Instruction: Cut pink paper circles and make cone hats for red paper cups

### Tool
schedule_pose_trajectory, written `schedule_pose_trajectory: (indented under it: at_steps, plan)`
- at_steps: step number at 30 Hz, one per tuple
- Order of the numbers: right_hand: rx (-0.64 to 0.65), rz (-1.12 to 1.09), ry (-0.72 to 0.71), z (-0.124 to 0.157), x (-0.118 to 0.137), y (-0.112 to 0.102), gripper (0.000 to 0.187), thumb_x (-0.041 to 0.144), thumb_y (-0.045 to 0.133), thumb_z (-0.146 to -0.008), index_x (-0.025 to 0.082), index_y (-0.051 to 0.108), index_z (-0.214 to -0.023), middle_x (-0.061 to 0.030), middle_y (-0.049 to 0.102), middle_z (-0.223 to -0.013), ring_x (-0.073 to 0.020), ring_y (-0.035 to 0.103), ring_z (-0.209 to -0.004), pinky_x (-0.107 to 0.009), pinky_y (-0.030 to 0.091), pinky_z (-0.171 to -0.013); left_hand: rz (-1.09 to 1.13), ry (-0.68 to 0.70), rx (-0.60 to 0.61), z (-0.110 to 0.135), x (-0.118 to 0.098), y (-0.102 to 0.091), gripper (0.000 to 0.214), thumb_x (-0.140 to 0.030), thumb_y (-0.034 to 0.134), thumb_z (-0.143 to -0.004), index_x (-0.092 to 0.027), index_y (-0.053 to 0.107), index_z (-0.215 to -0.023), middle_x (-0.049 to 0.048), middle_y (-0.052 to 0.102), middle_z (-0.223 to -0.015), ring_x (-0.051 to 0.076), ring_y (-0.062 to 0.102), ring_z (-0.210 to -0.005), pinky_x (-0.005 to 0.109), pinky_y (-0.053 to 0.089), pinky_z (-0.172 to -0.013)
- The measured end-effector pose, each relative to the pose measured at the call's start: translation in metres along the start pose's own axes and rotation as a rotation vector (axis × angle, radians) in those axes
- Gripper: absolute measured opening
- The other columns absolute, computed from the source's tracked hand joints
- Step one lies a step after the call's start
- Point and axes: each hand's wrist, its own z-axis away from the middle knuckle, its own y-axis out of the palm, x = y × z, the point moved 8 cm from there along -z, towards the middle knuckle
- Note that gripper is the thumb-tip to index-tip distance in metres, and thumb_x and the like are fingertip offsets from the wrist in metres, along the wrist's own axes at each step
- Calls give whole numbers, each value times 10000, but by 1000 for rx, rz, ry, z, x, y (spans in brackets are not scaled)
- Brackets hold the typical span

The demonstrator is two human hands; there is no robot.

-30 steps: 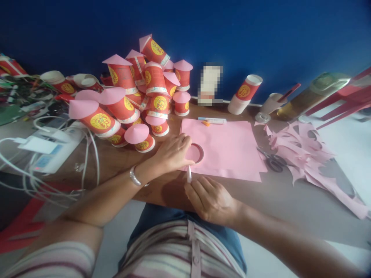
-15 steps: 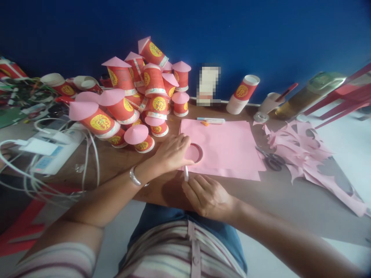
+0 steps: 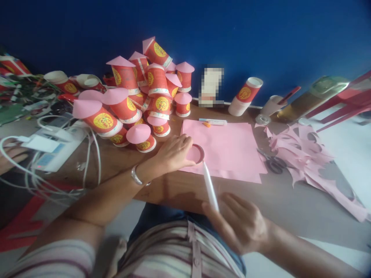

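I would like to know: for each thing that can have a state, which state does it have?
Left hand: gripping the ring
Ring: flat on pink paper
Right hand: closed around white pen
White pen: slanted, tip near the ring
Pink paper: flat, stacked
Scissors: lying down; blade opening unclear
Pink scraps: cut, heaped
Red cups: piled, many with pink cone tops

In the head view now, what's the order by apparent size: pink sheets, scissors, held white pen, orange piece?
1. Pink sheets
2. Scissors and white pen: unsure, since the pen is nearer the camera
3. Orange piece
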Motion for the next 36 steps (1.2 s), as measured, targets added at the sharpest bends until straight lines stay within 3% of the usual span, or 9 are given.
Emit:
schedule_pose_trajectory:
  at_steps: [1, 4, 6, 10, 14, 18, 24, 28, 36]
  plan:
    - [-21, -5, 58, 1, -12, -3, 375, 76, 526, -955, 70, 591, -1324, -112, 750, -847, -232, 689, -765, -370, 576, -601, -2, 4, -6, 0, 0, -1, 458, -444, 844, -787, -191, 499, -950, 74, 640, -995, 264, 642, -956, 371, 465, -848]
    - [56, -20, 448, 6, -70, 11, 603, 116, 532, -982, 122, 355, -1558, -169, 759, -1133, -269, 734, -930, -430, 637, -766, -16, 16, -26, 1, 0, -2, 459, -446, 847, -780, -193, 505, -953, 61, 639, -974, 259, 644, -946, 368, 462, -849]
    - [144, -88, 518, 4, -91, 32, 662, 205, 562, -995, 142, 285, -1592, -225, 675, -1349, -310, 727, -1051, -527, 629, -886, -21, 25, -25, 1, 0, -2, 464, -451, 848, -780, -193, 509, -965, 60, 642, -973, 260, 647, -949, 366, 463, -844]
    - [260, -151, 419, -6, -104, 71, 735, 217, 644, -961, 165, 281, -1599, -250, 562, -1499, -357, 561, -1391, -575, 559, -1065, -7, 46, -13, 1, 1, 1, 499, -476, 843, -794, -179, 518, -1028, 88, 653, -1020, 280, 659, -988, 371, 469, -845]
    - [298, -165, 311, -12, -109, 95, 717, 215, 691, -942, 117, 339, -1559, -283, 600, -1435, -362, 590, -1364, -551, 579, -1039, -11, 51, -36, 2, 3, 3, 533, -509, 830, -803, -162, 529, -1074, 117, 657, -1072, 298, 666, -1018, 386, 480, -862]
    - [289, -152, 280, -15, -115, 98, 658, 226, 688, -950, 122, 372, -1517, -282, 621, -1403, -355, 639, -1300, -537, 600, -989, 12, 65, -52, 2, 3, 4, 541, -550, 808, -812, -163, 533, -1071, 120, 660, -1060, 301, 672, -1013, 401, 490, -875]
    - [323, -222, 325, -13, -119, 100, 540, 208, 696, -940, 122, 457, -1416, -267, 671, -1325, -341, 704, -1186, -494, 632, -911, 4, 92, -97, 4, 2, 3, 523, -410, 871, -774, -158, 512, -1059, 129, 670, -1063, 310, 664, -1053, 429, 507, -929]
    - [332, -262, 341, -12, -122, 105, 624, 230, 717, -926, 110, 423, -1463, -301, 604, -1410, -368, 648, -1278, -524, 606, -974, -3, 115, -123, 5, 1, 2, 561, -404, 892, -743, -166, 508, -1075, 119, 673, -1072, 311, 667, -1057, 450, 520, -957]
    - [385, -366, 435, -11, -132, 115, 627, 290, 787, -879, 194, 480, -1417, -220, 661, -1350, -349, 685, -1201, -517, 597, -968, 0, 132, -131, 3, 3, 2, 563, -407, 922, -698, -168, 530, -1025, 108, 685, -1035, 312, 680, -1040, 516, 479, -1085]
